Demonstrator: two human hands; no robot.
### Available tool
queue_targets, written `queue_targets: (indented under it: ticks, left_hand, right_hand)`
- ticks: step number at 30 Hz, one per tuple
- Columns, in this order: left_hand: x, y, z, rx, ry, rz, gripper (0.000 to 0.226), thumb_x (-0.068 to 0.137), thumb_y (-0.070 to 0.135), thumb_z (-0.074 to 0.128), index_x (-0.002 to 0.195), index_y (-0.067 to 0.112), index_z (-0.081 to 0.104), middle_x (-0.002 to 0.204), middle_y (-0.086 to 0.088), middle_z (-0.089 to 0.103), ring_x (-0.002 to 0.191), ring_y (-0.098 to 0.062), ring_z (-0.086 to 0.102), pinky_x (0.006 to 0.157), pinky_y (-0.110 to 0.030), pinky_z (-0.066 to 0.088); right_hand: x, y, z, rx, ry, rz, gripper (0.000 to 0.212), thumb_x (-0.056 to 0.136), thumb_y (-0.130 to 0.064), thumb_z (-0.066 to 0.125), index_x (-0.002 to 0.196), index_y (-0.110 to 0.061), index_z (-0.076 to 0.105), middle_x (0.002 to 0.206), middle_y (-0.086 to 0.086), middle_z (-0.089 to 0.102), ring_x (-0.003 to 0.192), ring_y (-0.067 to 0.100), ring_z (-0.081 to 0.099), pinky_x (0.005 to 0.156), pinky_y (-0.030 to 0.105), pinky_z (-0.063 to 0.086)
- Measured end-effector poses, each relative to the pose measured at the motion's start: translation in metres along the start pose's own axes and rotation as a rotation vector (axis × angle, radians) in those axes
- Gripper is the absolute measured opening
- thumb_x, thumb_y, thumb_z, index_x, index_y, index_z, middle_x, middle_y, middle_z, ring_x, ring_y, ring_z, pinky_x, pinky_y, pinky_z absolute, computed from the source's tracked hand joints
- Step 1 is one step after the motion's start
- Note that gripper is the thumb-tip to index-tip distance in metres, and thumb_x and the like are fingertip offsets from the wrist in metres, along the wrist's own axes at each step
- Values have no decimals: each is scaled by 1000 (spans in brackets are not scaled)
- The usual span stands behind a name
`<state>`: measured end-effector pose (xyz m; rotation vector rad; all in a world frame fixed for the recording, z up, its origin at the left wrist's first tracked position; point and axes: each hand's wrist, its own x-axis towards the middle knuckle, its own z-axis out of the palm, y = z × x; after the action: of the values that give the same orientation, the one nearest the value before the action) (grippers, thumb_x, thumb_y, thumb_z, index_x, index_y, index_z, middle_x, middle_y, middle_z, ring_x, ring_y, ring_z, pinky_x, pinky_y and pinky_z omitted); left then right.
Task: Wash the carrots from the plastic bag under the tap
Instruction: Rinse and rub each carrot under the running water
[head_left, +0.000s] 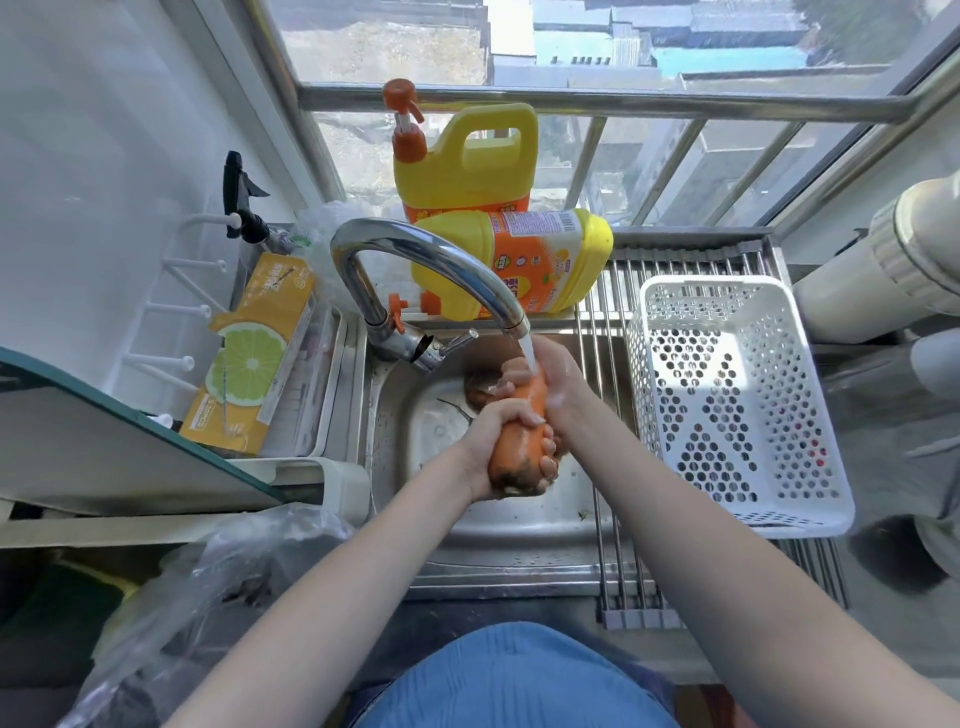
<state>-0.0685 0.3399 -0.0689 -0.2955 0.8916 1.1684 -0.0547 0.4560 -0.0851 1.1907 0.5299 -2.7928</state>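
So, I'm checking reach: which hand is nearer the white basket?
Right. The right hand grips the carrot's upper end, on the side facing the white basket; the left hand holds its lower end, farther away.

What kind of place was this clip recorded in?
Most likely a small home kitchen: a steel sink with a running tap, dish-soap jugs on the ledge, a window behind.

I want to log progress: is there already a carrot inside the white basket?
No, the white basket holds no carrot; both hands grip the carrot.
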Motion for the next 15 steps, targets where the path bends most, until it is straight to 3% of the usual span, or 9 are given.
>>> queue_targets:
  ticks: [2,4,6,8,11,13,15]
  left_hand:
    - [3,4,4,123,131,26,14,81,14,45,71,7,52,59,-6,53,44,-19,51,46,-20,44]
    - [9,2,3,349,336,125,15,71,13,57,80,1,57,63,-12,60,47,-25,55,46,-25,47]
    - [15,-2,1,525,521,231,32,56,22,64,78,0,63,71,-16,66,57,-30,62,52,-35,52]
    - [21,-5,-3,684,628,321,34,48,32,64,70,6,65,75,-14,70,70,-32,66,62,-38,53]
    - [22,-10,-15,1020,730,394,20,60,35,60,70,18,62,74,-6,67,76,-29,63,59,-30,42]
    - [17,-11,-27,1336,882,414,23,69,38,58,83,21,60,82,-3,68,84,-30,63,64,-30,42]
    - [12,-8,-35,1587,976,429,24,76,36,59,95,22,58,94,-3,68,95,-31,62,71,-32,42]
  right_hand:
    - [5,-1,-1,-28,140,-25,35,99,-24,43,65,-15,42,39,-5,36,29,6,37,38,16,38]
    - [7,2,-2,-118,246,-82,27,95,-21,47,70,-15,42,41,-4,39,30,8,36,39,18,39]
    - [8,7,-3,-232,318,-150,26,94,-21,50,70,-13,46,44,0,42,33,11,39,41,20,41]
    - [10,10,-3,-443,370,-264,28,96,-24,52,72,-11,51,53,8,49,40,16,48,46,26,46]
    - [11,11,-11,-938,509,-492,26,99,-34,52,88,-11,54,70,3,56,61,14,56,59,30,45]
    - [4,15,-23,-1228,489,-604,31,101,-38,48,96,-10,59,80,3,62,74,20,59,67,32,46]
    - [-10,13,-37,-1209,427,-589,34,102,-35,46,96,-6,62,81,9,61,72,24,61,63,33,51]
